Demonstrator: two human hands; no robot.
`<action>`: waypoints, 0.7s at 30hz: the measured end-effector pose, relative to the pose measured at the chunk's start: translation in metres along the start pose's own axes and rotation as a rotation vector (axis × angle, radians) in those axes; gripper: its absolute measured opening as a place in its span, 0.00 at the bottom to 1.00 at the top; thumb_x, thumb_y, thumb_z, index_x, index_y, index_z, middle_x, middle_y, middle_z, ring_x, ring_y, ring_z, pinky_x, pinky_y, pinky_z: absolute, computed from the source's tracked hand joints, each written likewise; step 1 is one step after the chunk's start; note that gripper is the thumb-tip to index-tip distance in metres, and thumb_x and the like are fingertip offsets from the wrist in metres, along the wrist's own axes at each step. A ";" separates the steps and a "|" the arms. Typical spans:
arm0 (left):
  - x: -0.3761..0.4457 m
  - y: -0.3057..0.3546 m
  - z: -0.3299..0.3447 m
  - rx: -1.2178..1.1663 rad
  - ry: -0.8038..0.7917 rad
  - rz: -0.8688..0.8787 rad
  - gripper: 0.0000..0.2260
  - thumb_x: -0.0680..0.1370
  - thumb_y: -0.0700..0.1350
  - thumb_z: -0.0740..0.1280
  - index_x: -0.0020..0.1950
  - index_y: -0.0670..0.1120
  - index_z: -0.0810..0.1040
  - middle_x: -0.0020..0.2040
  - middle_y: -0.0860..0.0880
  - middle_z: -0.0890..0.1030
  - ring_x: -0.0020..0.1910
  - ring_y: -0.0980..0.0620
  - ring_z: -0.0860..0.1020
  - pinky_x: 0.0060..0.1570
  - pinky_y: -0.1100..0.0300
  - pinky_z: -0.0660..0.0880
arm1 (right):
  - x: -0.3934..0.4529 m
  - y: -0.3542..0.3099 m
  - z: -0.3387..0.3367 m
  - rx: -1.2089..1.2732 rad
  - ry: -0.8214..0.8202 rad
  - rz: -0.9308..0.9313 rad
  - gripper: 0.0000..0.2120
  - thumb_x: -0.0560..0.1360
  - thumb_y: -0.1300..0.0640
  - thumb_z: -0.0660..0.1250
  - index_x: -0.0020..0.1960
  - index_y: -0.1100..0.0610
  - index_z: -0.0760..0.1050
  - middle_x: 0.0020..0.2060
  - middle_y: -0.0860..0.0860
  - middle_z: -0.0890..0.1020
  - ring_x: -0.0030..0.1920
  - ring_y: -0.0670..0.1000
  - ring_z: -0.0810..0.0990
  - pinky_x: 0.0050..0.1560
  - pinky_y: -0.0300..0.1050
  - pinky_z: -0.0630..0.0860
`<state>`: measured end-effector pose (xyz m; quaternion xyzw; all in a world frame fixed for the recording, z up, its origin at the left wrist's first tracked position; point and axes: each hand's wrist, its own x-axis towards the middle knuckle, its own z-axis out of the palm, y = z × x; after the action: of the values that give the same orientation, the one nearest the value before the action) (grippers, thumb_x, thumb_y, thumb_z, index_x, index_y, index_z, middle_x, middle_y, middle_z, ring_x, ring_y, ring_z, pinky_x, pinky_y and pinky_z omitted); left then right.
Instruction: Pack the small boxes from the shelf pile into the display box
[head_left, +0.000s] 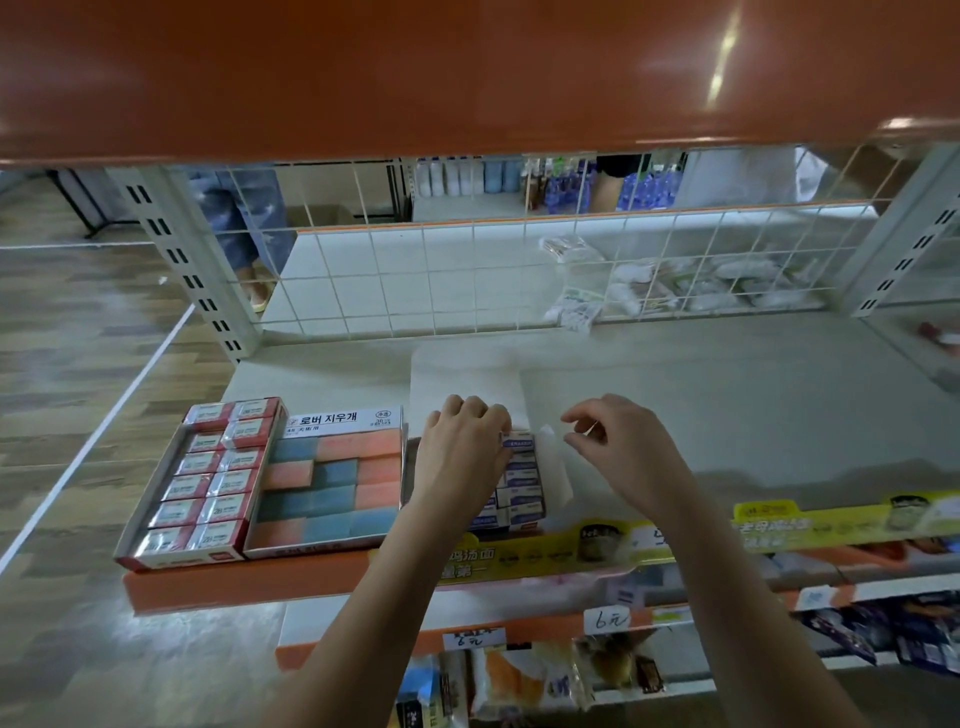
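In the head view the left hand (462, 452) lies curled over the top row of small boxes (519, 483), its fingers pressing or gripping one white-and-blue box at the far end of the display box (556, 467); the right hand (618, 447) hovers just beside it with fingers loosely bent, and I cannot tell whether it pinches anything. The display box sits near the shelf's front edge (311, 577), so a firm push could, I judge, slide it toward that lip or tip the upright rows like dominoes. Its thin white side wall looks flimsy and may bow outward, letting boxes spill to the right. On the left the tray of pink and blue erasers (332, 483) stands touching or just beside it, leaving no room that way, with the red boxes (208, 483) beyond. Open shelf (727, 405) lies behind and to the right, bounded by the wire grid (467, 280).
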<state>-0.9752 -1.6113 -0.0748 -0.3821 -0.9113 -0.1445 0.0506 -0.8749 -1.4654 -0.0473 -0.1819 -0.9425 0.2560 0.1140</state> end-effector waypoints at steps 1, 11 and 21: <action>-0.001 0.000 0.001 0.000 0.000 -0.006 0.10 0.78 0.51 0.62 0.58 0.51 0.74 0.57 0.51 0.75 0.57 0.50 0.69 0.53 0.58 0.65 | -0.001 0.000 0.002 0.006 0.000 0.004 0.11 0.75 0.57 0.68 0.56 0.55 0.78 0.43 0.48 0.77 0.42 0.45 0.75 0.48 0.36 0.72; 0.000 -0.004 0.001 -0.018 -0.044 0.024 0.12 0.78 0.53 0.61 0.60 0.51 0.72 0.58 0.51 0.74 0.57 0.51 0.69 0.53 0.58 0.66 | -0.003 0.001 0.015 0.020 -0.007 0.046 0.11 0.76 0.59 0.66 0.57 0.55 0.78 0.48 0.50 0.81 0.45 0.46 0.77 0.50 0.38 0.74; 0.021 0.005 -0.016 -0.051 -0.071 0.206 0.14 0.79 0.53 0.60 0.63 0.52 0.72 0.62 0.51 0.74 0.62 0.49 0.69 0.59 0.55 0.66 | -0.017 0.018 0.006 -0.055 0.002 0.152 0.11 0.76 0.59 0.66 0.58 0.56 0.78 0.49 0.52 0.80 0.49 0.50 0.78 0.51 0.38 0.71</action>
<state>-0.9862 -1.5987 -0.0539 -0.4798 -0.8645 -0.1478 0.0232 -0.8567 -1.4605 -0.0642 -0.2560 -0.9326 0.2378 0.0900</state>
